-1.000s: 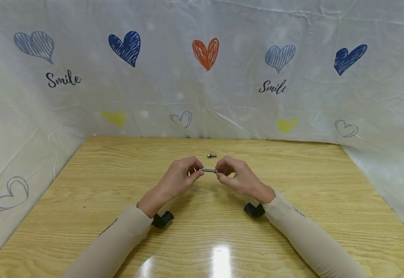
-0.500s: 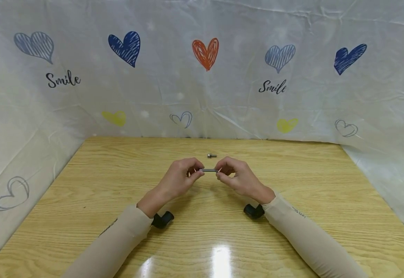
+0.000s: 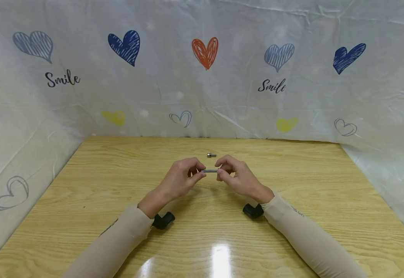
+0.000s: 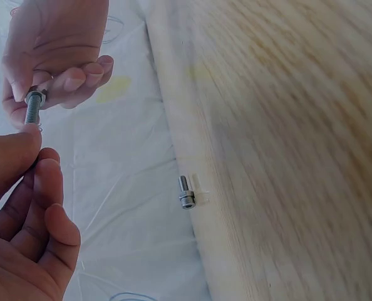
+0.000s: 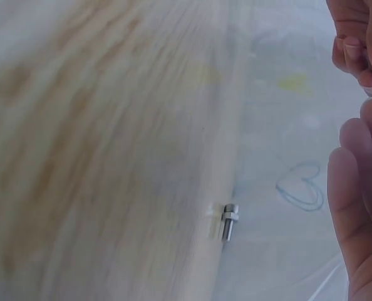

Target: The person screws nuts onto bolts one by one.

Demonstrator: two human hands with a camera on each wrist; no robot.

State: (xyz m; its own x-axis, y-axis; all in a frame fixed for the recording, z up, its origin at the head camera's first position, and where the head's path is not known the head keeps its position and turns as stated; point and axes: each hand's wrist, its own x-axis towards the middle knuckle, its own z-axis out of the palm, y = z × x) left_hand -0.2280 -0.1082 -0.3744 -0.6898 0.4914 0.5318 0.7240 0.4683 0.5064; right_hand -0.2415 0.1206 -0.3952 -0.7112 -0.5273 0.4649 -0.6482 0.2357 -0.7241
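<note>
Between the hands, a threaded metal bolt (image 3: 210,170) lies nearly level above the table. My left hand (image 3: 180,177) pinches one end of it between thumb and fingers, which hide that end. A hex nut (image 4: 36,96) sits on the bolt's other end in the left wrist view. My right hand (image 3: 239,178) has its thumb and curled fingers at this nut, with the index finger lifted a little above the thumb. In the right wrist view, the right-hand fingers cover most of the work.
A second, shorter socket-head bolt (image 3: 211,155) carrying a nut lies on the wood-grain table (image 3: 118,166) beyond the hands. Behind the table hangs a white cloth (image 3: 167,85) printed with hearts. Black wrist mounts (image 3: 163,220) show under both forearms.
The right hand's fingers shift around the bolt's end, and the index finger now stands higher off the thumb. The left hand keeps its pinch, moved very slightly right.
</note>
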